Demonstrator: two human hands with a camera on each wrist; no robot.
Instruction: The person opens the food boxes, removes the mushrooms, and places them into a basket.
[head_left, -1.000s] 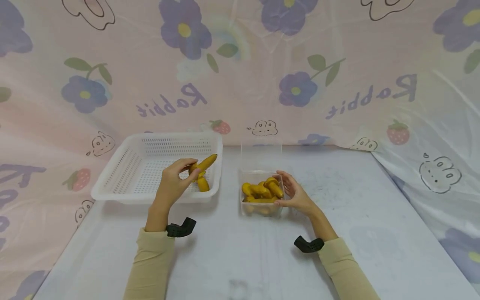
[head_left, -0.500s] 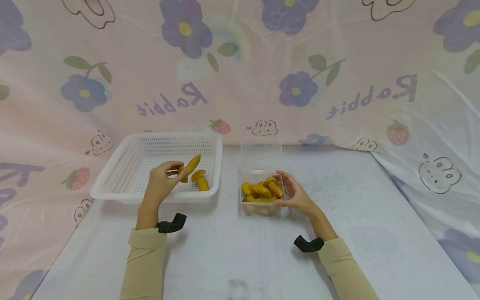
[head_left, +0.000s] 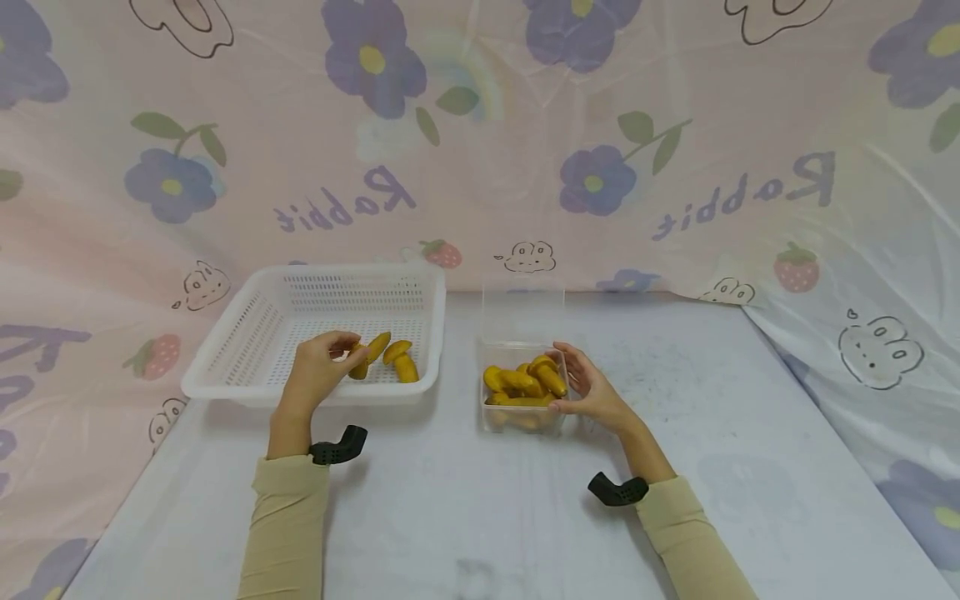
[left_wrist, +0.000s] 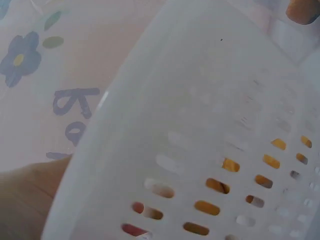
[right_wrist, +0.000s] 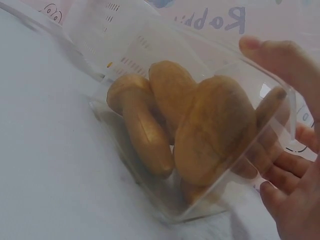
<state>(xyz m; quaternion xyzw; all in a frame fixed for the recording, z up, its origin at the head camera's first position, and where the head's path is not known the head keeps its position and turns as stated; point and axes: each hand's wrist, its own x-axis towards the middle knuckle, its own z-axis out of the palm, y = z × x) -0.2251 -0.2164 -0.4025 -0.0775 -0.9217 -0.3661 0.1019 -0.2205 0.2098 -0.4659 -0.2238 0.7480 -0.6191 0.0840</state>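
Note:
In the head view my left hand (head_left: pixel 318 367) reaches over the near rim of the white slotted basket (head_left: pixel 225 387). Thumb and fingers pinch a yellow-brown mushroom (head_left: pixel 378 344) low inside it. A second mushroom (head_left: pixel 405 365) lies just to the right, in the basket's right part. My right hand (head_left: pixel 596 398) grips the right side of a clear plastic box (head_left: pixel 487 421), thumb at the near corner and fingers along the side. Several mushrooms (right_wrist: pixel 215 130) are heaped in this box. The left wrist view is mostly basket wall, with yellow patches behind its slots.
The box's clear lid (head_left: pixel 522 312) stands raised at its back. Box and basket sit side by side on a white table (head_left: pixel 420 517). A patterned cloth (head_left: pixel 480 125) hangs behind and along both sides. Each wrist wears a black camera mount (head_left: pixel 618 489).
My left hand has carried its mushroom leftward and down into the basket, away from above the second mushroom. My right hand and the box have stayed put.

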